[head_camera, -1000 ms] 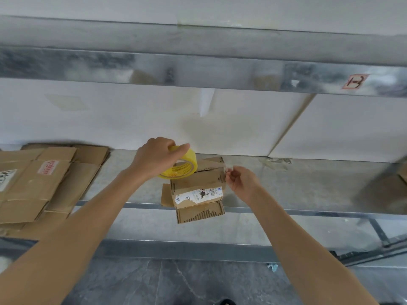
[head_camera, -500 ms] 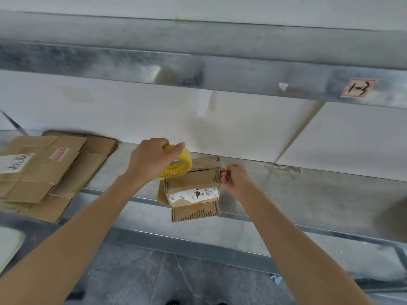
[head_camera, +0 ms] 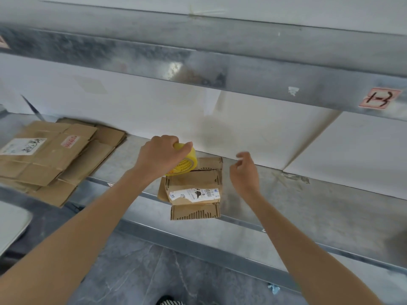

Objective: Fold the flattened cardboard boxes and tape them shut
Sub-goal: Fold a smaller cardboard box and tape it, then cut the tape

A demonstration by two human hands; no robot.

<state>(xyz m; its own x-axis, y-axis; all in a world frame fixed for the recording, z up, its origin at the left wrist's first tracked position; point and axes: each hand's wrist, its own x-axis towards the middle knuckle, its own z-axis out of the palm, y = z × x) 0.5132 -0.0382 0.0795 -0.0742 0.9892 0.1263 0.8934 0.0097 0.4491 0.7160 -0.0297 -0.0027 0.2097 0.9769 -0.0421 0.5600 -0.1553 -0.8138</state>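
A small folded cardboard box (head_camera: pixel 193 183) with a torn white label sits at the front edge of the metal shelf (head_camera: pixel 308 205), one flap hanging over the edge. My left hand (head_camera: pixel 160 157) grips a yellow tape roll (head_camera: pixel 187 162) and holds it on the box's top left corner. My right hand (head_camera: pixel 244 170) hovers just right of the box, fingers loosely curled, touching nothing. No tape strand is visible between the hands.
A stack of flattened cardboard boxes (head_camera: pixel 50 159) lies on the shelf at the left. An upper metal shelf beam (head_camera: pixel 242 69) runs overhead. White panels (head_camera: pixel 352 150) lean against the back wall. Grey tiled floor lies below.
My right hand let go at the box's right edge and moved up and to the right. The left hand stays on the tape roll. The view shifted right.
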